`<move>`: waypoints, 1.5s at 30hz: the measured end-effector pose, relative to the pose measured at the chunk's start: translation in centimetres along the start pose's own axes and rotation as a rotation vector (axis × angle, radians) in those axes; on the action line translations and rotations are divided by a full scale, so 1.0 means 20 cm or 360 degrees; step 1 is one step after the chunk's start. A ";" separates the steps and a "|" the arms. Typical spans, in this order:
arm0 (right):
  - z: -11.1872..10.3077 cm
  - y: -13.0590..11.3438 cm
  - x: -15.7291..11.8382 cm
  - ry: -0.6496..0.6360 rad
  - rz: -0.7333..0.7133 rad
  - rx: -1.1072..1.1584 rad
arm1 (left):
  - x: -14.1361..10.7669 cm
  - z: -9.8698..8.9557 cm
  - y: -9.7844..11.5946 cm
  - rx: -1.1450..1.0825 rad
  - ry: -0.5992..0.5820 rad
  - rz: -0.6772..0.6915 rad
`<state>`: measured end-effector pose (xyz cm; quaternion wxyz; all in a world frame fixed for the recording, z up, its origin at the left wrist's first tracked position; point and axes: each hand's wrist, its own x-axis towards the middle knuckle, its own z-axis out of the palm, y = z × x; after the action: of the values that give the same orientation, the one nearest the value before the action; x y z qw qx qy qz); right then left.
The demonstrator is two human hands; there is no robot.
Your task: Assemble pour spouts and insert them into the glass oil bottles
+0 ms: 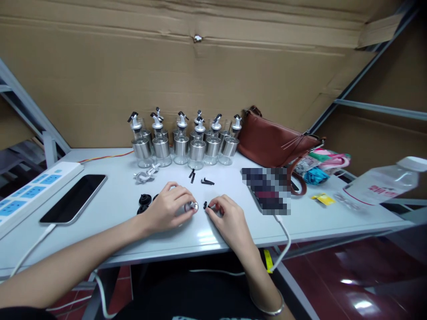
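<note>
My left hand (176,205) is closed around a silver-grey spout piece (191,206) whose round end faces right. A small gap to the right, my right hand (229,217) pinches a small black plastic part (206,205) between thumb and fingertips. Partly hidden behind my left hand lie several round black stoppers (144,201). Beyond it rests a cluster of silver-grey spout pieces (146,174). Thin black levers (192,176) and another black lever (208,182) lie on the table in front of both hands.
Several glass bottles with steel bands (197,152), many topped with pour spouts, stand at the back. A brown bag (276,140), a pixelated phone-like object (267,191) and a tilted plastic bottle (383,182) are rightward. A phone (74,198) and power strip (36,191) lie left.
</note>
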<state>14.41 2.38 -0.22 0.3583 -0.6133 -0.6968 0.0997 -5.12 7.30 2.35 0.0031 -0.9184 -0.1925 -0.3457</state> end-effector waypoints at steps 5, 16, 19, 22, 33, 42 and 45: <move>-0.01 0.00 0.00 -0.0016 -0.0033 0.0021 | 0.00 0.00 -0.02 -0.0430 -0.0139 -0.0475; 0.00 0.01 0.00 -0.0013 -0.0036 0.0013 | 0.00 -0.01 -0.01 -0.0659 -0.0169 -0.0753; -0.01 0.01 0.00 -0.0073 0.0008 0.0018 | -0.01 -0.01 -0.01 -0.0688 -0.0182 -0.0814; -0.01 0.00 0.00 -0.0087 0.0020 0.0025 | -0.02 0.00 -0.02 -0.0757 -0.0168 -0.0823; 0.00 0.00 0.00 -0.0052 0.0028 0.0000 | -0.04 0.03 -0.02 -0.1082 -0.0100 -0.0863; -0.01 -0.02 -0.03 0.0350 -0.0159 0.0439 | -0.03 0.00 -0.01 -0.1054 -0.0173 -0.0912; 0.01 -0.09 -0.04 0.0308 -0.0287 0.0683 | -0.03 -0.01 -0.01 -0.0916 -0.0206 -0.0838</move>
<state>12.82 1.23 0.32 0.5528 -0.4651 -0.6741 0.1539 -5.70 7.22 2.21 -0.3553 -0.8208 -0.3166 -0.3160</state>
